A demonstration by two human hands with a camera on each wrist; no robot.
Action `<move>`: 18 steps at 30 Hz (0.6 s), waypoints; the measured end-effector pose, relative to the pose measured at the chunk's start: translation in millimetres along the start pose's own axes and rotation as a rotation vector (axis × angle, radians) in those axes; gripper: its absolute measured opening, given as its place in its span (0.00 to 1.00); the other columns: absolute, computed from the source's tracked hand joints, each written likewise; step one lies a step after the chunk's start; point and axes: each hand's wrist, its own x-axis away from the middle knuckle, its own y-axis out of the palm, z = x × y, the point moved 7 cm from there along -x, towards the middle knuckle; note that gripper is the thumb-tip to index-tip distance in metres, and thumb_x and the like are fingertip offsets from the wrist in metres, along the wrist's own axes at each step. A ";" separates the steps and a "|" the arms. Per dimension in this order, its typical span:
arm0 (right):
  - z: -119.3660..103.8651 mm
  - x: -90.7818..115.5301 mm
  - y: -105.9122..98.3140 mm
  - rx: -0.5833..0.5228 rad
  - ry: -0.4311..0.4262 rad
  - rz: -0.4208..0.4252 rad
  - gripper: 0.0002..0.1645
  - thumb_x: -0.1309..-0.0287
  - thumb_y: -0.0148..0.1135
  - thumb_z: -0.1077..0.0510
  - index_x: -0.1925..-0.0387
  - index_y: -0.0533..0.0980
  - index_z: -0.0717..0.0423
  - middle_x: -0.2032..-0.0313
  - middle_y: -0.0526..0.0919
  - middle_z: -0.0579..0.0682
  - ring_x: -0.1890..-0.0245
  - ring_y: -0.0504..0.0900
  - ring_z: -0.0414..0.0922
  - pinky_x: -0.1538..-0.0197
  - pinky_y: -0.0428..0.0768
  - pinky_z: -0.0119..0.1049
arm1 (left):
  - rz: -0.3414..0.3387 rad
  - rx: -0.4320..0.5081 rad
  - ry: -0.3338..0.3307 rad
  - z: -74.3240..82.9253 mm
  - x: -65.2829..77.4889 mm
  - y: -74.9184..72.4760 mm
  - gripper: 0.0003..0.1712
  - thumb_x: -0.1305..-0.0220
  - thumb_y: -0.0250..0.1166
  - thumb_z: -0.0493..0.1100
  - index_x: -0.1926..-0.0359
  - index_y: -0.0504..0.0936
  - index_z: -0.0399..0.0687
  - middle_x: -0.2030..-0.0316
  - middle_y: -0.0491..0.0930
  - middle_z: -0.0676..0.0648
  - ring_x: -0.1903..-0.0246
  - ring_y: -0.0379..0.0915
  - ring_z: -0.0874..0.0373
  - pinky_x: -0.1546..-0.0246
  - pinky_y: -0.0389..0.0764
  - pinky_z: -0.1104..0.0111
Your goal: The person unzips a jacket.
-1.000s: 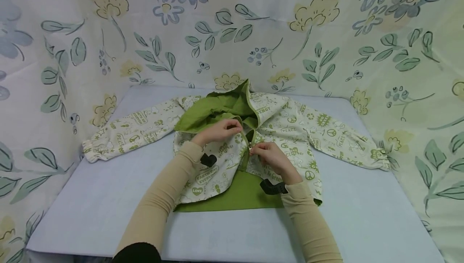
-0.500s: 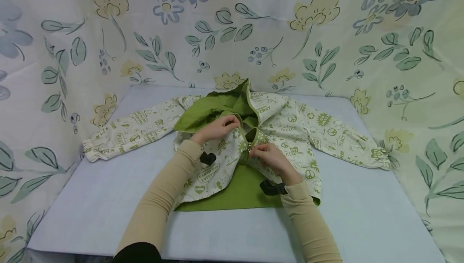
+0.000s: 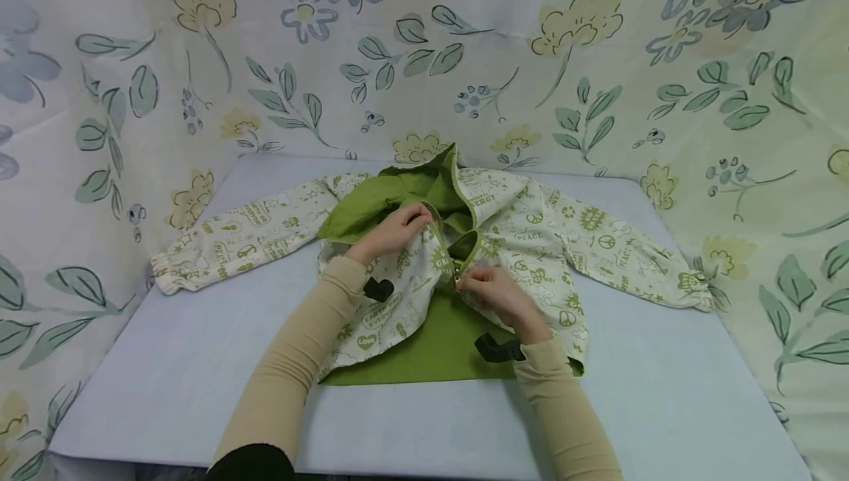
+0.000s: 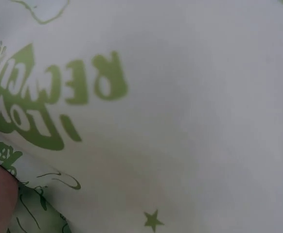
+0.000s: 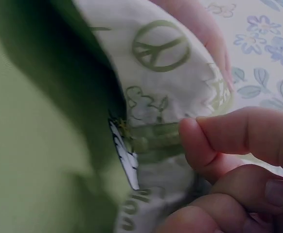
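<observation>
A hooded jacket (image 3: 530, 245), white with green print and a green lining, lies spread on its back with the front zipper (image 3: 472, 208) partly parted. My left hand (image 3: 394, 229) pinches the front edge on the left, just below the hood (image 3: 378, 205), and lifts that panel. Lower down, my right hand (image 3: 494, 289) pinches the zipper pull (image 3: 458, 269) between thumb and forefinger. The right wrist view shows that thumb and forefinger (image 5: 229, 136) meeting at the zipper band. Printed cloth (image 4: 156, 107) fills most of the left wrist view.
The jacket's sleeves (image 3: 245, 234) stretch out to both sides on a white-covered table (image 3: 166, 378). A floral curtain (image 3: 424, 46) hangs behind and at both sides. Below the front panels shows the green lining of the back (image 3: 424, 359).
My left hand has shifted slightly up and left, drawing its panel edge along. The zipper slider sits a little lower in the view, and the gap above it has widened.
</observation>
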 end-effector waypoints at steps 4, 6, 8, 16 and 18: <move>5.7 1.6 1.9 -0.013 0.012 0.013 0.18 0.44 0.52 0.60 0.63 0.73 0.77 0.61 0.73 0.63 0.90 0.55 0.37 0.81 0.64 0.29 | 0.017 0.019 0.020 -0.1 1.2 -2.5 0.12 0.33 0.41 0.47 0.58 0.67 0.48 0.68 0.63 0.43 0.74 0.55 0.54 0.71 0.60 0.64; 3.7 3.9 3.6 -0.015 0.006 -0.002 0.18 0.43 0.50 0.60 0.64 0.73 0.77 0.57 0.72 0.64 0.90 0.55 0.37 0.80 0.65 0.30 | 0.020 0.020 0.023 0.1 1.6 -3.1 0.11 0.33 0.41 0.47 0.58 0.66 0.48 0.68 0.62 0.43 0.73 0.56 0.55 0.70 0.60 0.64; -2.1 8.5 5.9 -0.012 0.000 -0.016 0.18 0.42 0.50 0.61 0.64 0.72 0.77 0.56 0.71 0.66 0.90 0.55 0.37 0.80 0.64 0.30 | 0.022 0.016 0.022 -0.3 1.8 -3.4 0.11 0.33 0.41 0.47 0.58 0.66 0.48 0.68 0.62 0.43 0.73 0.56 0.55 0.70 0.60 0.64; 6.7 6.8 4.5 0.005 -0.006 -0.045 0.18 0.44 0.53 0.59 0.65 0.73 0.77 0.78 0.72 0.53 0.91 0.52 0.38 0.84 0.59 0.30 | 0.015 0.011 0.027 -4.6 1.9 -2.9 0.11 0.33 0.40 0.48 0.59 0.65 0.48 0.68 0.61 0.43 0.72 0.55 0.54 0.70 0.60 0.64; 7.8 7.5 4.2 0.013 -0.011 -0.053 0.19 0.44 0.53 0.59 0.65 0.74 0.76 0.78 0.73 0.53 0.91 0.51 0.38 0.83 0.59 0.31 | 0.013 0.013 0.030 -4.7 2.0 -2.7 0.11 0.33 0.40 0.47 0.59 0.65 0.48 0.68 0.61 0.43 0.73 0.55 0.55 0.70 0.60 0.64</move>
